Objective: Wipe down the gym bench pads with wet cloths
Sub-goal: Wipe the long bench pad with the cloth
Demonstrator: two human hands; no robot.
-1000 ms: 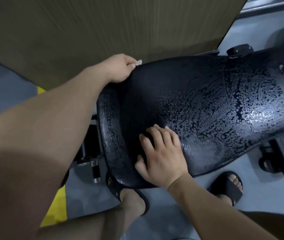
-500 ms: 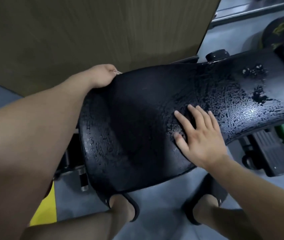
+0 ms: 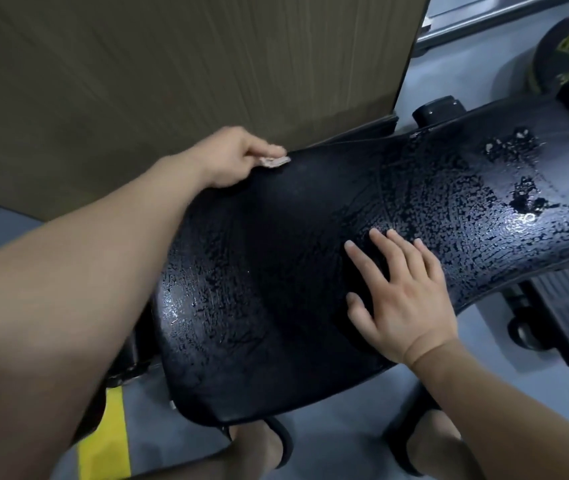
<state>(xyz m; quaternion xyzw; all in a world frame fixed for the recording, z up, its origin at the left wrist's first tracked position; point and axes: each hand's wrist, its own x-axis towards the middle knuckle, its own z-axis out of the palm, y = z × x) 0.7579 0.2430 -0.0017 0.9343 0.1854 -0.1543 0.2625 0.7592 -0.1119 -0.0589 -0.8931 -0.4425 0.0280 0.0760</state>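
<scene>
"Where was the cloth?"

"At the far edge of the black bench pad. The left hand pinched a small pale cloth there. Most of the cloth was hidden, so I think it was folded, but I could not be sure."

"And the other hand?"

"The right hand lay flat on the pad by its near edge, with its fingers straight and spread. It held nothing."

"Was the pad wet?"

"Yes. Shiny drops covered it, most of them toward the right end."

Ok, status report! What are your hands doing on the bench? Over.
Left hand pinching a small cloth at the far edge of the pad. Right hand flat on the wet pad. Brown panel behind that edge.
</scene>
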